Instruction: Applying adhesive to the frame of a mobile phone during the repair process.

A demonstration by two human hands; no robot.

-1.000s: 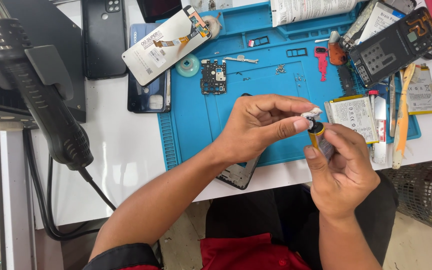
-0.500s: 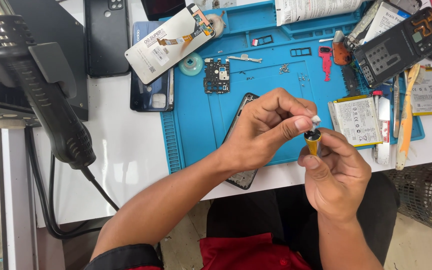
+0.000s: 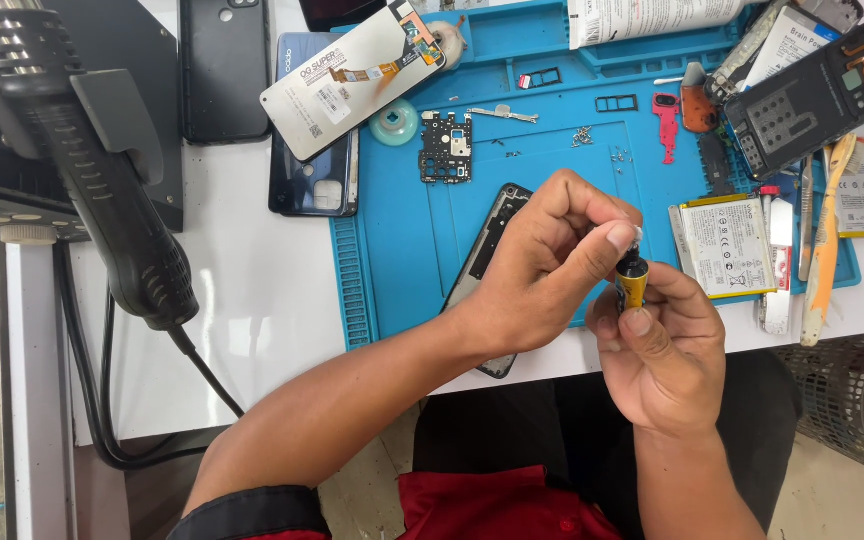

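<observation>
Head view, single cam. Both hands meet just in front of the bench edge, over the near rim of the blue work mat [image 3: 392, 260].

R hand [image 3: 667, 350]: closed around a small yellow tube [image 3: 633, 285] w/ black top, held upright; thumb pressed on its lower body. Grip is firm, tube tip up.

L hand [image 3: 542, 265]: fingertips pinched on the black top of the tube, thumb and index meeting at the cap. Can't tell if cap is loose or seated; too small.

Under the L wrist, on the mat: opened phone frame [image 3: 492, 235], dark, lying tilted, partly hidden by the arm. Further back: small circuit board [image 3: 445, 147], loose screws [image 3: 582, 135], red bracket [image 3: 666, 122]. R of the hands: phone battery [image 3: 727, 245], flat, near mat edge. Far L, off the mat: black hot-air handle [image 3: 102, 190] w/ cable.

Judgement, doing this well: keep tube vertical, nozzle up, R hand steady and not squeezing the body; turn w/ L fingertips only, small twists. Hold clear of the frame and board so any drip misses them.
</observation>
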